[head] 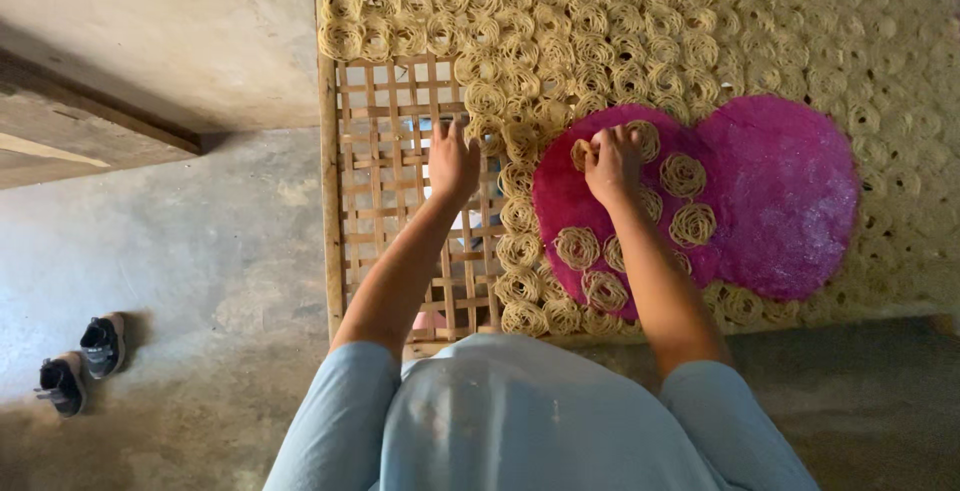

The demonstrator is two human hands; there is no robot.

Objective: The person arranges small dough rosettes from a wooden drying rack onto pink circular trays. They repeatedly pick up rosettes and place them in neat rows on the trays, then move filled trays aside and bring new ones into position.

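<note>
Bamboo lattice rack (380, 151), noodle coils (600, 21) around

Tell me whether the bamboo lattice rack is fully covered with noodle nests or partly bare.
Partly bare: the bamboo lattice rack shows open slats at left, by the left hand; noodle nests cover the rest.

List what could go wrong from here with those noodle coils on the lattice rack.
1. The right hand pinches a noodle coil above the pink round trays; the thin strands might break or unravel in the fingers.
2. The left hand rests over the bare lattice rack, whose gaps are open; a coil set there could sag or drop through.
3. Coils lie crowded along the near edge and could be knocked off.
</note>
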